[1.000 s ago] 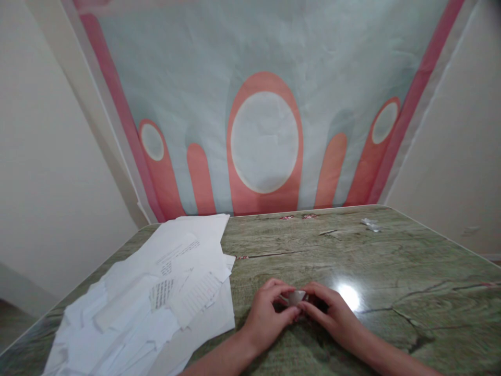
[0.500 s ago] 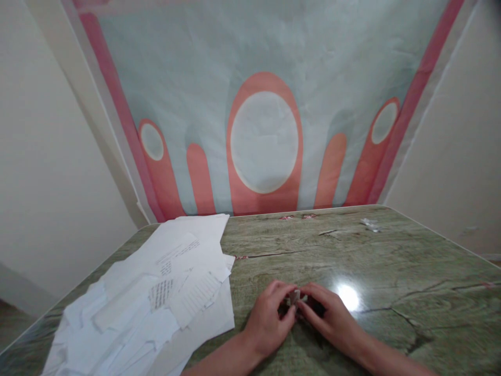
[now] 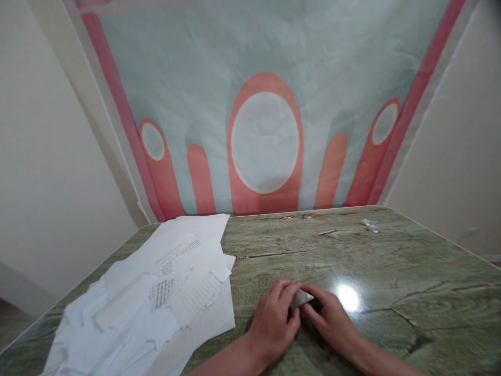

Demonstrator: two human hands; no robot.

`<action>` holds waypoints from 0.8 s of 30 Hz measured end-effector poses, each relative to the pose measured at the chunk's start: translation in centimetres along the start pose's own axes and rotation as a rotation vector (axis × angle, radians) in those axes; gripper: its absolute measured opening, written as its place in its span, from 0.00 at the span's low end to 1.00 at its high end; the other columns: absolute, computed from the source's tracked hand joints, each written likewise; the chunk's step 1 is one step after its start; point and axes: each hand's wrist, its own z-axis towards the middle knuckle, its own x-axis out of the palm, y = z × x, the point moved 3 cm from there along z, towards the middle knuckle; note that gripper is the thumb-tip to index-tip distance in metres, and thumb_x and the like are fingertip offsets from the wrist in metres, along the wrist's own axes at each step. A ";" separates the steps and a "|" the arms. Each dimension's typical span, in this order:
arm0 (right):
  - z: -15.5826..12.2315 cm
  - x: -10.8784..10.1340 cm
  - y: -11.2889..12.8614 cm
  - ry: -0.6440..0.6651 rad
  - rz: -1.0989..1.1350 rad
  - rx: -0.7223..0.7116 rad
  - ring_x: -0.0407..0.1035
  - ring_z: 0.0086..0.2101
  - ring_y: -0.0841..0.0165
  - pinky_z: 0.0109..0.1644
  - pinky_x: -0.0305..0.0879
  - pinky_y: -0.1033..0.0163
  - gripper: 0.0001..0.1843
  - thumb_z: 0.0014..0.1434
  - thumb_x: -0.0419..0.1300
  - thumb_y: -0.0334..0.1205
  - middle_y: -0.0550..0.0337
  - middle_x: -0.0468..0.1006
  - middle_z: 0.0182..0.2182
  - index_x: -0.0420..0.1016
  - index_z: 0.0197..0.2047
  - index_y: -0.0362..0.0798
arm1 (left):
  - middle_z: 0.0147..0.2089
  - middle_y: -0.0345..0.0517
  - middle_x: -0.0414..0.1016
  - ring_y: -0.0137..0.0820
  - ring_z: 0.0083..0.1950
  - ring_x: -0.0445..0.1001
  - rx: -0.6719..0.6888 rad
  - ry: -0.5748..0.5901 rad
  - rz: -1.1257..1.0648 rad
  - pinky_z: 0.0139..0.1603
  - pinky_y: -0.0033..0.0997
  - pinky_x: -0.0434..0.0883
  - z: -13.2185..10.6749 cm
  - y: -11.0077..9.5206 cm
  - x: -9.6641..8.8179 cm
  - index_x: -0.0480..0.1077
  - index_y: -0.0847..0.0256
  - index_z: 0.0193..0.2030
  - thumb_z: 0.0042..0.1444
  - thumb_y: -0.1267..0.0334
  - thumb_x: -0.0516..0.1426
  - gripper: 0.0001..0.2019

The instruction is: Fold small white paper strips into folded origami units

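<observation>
Both of my hands rest close together on the green marbled table (image 3: 391, 261), near its front edge. Between their fingertips sits a small folded piece of white paper (image 3: 302, 298), pressed down against the tabletop. My left hand (image 3: 274, 318) curls its fingers over the paper's left side. My right hand (image 3: 331, 321) pinches the paper's right side from below. Most of the paper is hidden under the fingers.
A loose heap of white printed sheets (image 3: 156, 297) covers the table's left part. A small scrap of white paper (image 3: 370, 225) lies at the far right. A wall with a red and pale blue pattern (image 3: 264, 141) rises behind the table.
The hands have drawn closer together and lower over the paper. The small piece, held up between the fingertips before, now lies flatter against the table.
</observation>
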 end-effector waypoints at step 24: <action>0.1 -0.7 0.1 -0.038 -0.426 -0.288 0.68 0.29 0.67 0.35 0.60 0.62 0.06 0.58 0.56 0.39 0.62 0.76 0.28 0.72 0.39 0.51 | 0.45 0.44 0.69 0.32 0.46 0.67 -0.127 -0.008 -0.129 0.48 0.30 0.65 0.4 0.5 -0.4 0.66 0.59 0.47 0.50 0.76 0.52 0.18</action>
